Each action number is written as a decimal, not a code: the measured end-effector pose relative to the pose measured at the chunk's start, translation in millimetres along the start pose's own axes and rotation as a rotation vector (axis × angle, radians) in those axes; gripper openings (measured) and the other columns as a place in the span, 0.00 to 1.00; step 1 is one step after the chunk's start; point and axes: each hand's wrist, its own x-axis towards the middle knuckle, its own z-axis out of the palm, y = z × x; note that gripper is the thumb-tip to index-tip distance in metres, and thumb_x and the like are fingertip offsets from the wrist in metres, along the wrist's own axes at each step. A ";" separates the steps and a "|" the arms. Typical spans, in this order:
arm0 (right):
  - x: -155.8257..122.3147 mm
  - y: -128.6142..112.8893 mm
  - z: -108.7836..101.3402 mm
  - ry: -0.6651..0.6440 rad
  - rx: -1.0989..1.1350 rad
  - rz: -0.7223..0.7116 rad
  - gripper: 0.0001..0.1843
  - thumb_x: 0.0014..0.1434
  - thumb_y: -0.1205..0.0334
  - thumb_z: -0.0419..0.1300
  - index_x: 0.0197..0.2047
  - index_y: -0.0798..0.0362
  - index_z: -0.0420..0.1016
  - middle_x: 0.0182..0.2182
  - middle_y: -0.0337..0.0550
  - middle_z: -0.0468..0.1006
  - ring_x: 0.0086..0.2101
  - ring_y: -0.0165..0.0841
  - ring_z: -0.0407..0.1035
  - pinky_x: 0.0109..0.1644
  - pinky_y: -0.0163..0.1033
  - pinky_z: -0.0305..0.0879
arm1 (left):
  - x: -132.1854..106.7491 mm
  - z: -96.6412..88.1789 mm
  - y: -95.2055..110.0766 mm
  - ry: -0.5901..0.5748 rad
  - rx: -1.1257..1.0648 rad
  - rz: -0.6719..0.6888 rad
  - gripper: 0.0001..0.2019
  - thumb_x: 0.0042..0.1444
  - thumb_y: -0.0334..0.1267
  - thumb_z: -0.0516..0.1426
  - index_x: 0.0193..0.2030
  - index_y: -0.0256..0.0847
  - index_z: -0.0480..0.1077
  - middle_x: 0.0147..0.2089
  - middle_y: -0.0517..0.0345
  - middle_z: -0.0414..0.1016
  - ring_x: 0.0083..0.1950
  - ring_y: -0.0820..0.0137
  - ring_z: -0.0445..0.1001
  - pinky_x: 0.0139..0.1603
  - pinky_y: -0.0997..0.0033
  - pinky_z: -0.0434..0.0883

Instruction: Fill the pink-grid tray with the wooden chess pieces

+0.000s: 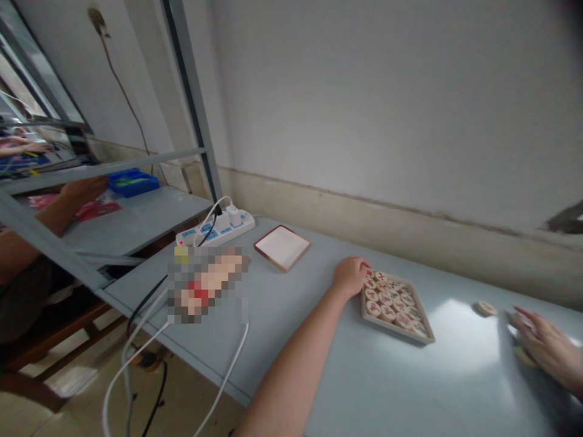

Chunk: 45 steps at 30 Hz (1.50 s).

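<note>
My left hand [351,277] is closed on the back left corner of a shallow, light square box [430,340]. Round wooden xiangqi pieces [387,313] with red and dark green characters lie in rows inside it. At the right edge of the view, my right hand [546,343], slightly blurred, has its fingers bent around a pale xiangqi piece, partly hidden by them. Another piece [526,357] shows on the table just under that hand. One more loose piece [485,309] lies between the box and my right hand.
A white-lined square lid [283,246] lies left of the box. Behind a pixelated patch stands a power strip [228,227] with plugs; cables [228,370] hang over the table's front edge. At the left, beyond a metal frame, a person's arm [68,203] reaches near a blue tray [134,184].
</note>
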 end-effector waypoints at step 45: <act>-23.0 -167.9 -26.2 -0.035 -0.349 0.598 0.34 0.55 0.53 0.48 0.61 0.58 0.43 0.57 0.58 0.50 0.56 0.50 0.41 0.54 0.58 0.39 | 12.7 1.4 -8.5 -0.052 0.057 0.055 0.15 0.50 0.35 0.42 0.35 0.43 0.69 0.39 0.58 0.74 0.40 0.69 0.71 0.38 0.74 0.65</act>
